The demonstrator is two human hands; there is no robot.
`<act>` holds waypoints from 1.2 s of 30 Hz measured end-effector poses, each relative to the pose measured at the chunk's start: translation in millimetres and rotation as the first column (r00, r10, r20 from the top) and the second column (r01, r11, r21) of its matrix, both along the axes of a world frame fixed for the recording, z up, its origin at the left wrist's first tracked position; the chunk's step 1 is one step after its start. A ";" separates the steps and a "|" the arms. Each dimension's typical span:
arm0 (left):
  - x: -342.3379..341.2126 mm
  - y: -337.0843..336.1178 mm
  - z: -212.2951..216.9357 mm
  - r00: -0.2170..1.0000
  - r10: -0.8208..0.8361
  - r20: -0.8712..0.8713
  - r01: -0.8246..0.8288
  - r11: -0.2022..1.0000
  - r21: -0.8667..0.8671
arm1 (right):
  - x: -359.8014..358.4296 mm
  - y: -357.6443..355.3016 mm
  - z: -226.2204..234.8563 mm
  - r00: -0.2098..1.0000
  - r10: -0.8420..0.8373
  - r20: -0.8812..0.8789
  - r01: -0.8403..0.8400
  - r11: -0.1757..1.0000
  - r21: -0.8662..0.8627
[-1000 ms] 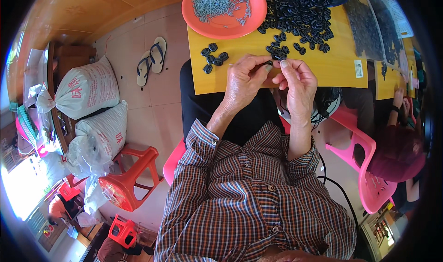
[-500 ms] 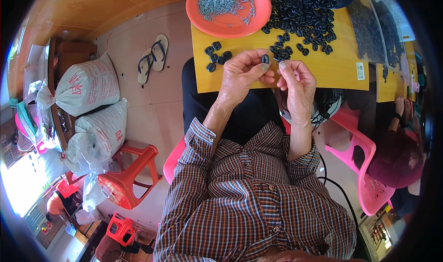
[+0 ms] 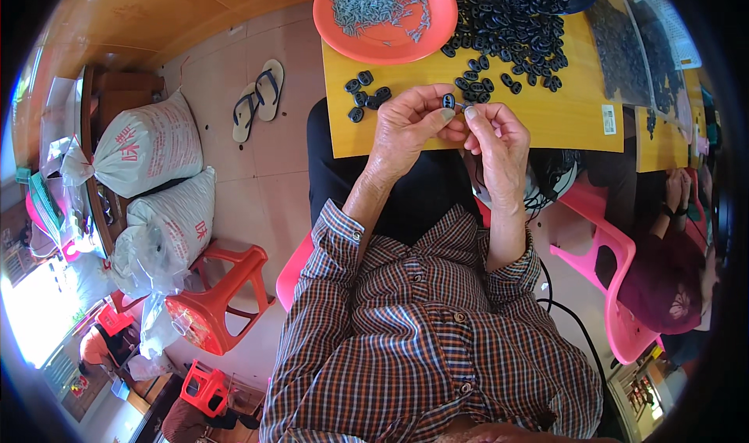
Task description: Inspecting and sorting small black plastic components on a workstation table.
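My left hand [image 3: 411, 127] is closed in a pinch, with a small black two-hole cord lock [image 3: 448, 101] upright between thumb and forefinger. Close beside it, my right hand [image 3: 499, 135] pinches a tiny dark piece at the thumb tip, too small to make out. Both hands are above the front edge of the yellow table [image 3: 569, 123]. Several loose cord locks [image 3: 360, 99] lie to the left of my hands, and another small group [image 3: 476, 84] sits just beyond them. A large pile of black cord locks [image 3: 511, 21] spreads farther back.
A red plate [image 3: 374, 49] of small grey metal pieces [image 3: 374, 2] stands at the back left. At the right is a clear bag [image 3: 620, 53] of dark parts. White sacks [image 3: 148, 142], a red stool [image 3: 226, 295] and sandals [image 3: 257, 103] are left; another person sits right near a pink chair [image 3: 616, 287].
My right hand has moved slightly left, bringing its fingertips closer to the cord lock. My left hand stays nearly still. The person at the right has shifted their head and hands.
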State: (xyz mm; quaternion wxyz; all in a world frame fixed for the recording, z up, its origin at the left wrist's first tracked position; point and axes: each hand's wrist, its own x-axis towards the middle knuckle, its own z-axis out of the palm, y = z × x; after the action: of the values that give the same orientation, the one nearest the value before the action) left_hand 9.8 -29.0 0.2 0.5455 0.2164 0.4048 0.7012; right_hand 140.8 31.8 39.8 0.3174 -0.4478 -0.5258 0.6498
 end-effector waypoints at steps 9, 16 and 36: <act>0.5 -0.2 3.7 1.000 -0.018 -0.011 0.017 1.000 -0.011 | 1.2 -0.1 0.6 1.000 0.015 0.021 -0.015 0.999 0.028; 1.9 -0.8 4.7 0.999 -0.014 -0.034 0.014 1.000 0.011 | -1.4 -1.8 2.4 1.000 0.013 -0.001 -0.013 1.000 0.013; 2.2 -2.2 7.1 0.992 -0.041 -0.119 0.039 0.999 -0.013 | 2.0 1.6 -3.1 0.999 0.054 -0.005 -0.054 0.999 0.003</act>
State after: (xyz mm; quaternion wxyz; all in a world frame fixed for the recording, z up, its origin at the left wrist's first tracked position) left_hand 12.0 -31.2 7.3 0.5354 0.2631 0.4360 0.6738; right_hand 142.8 33.4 36.7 0.3018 -0.4312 -0.5378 0.6586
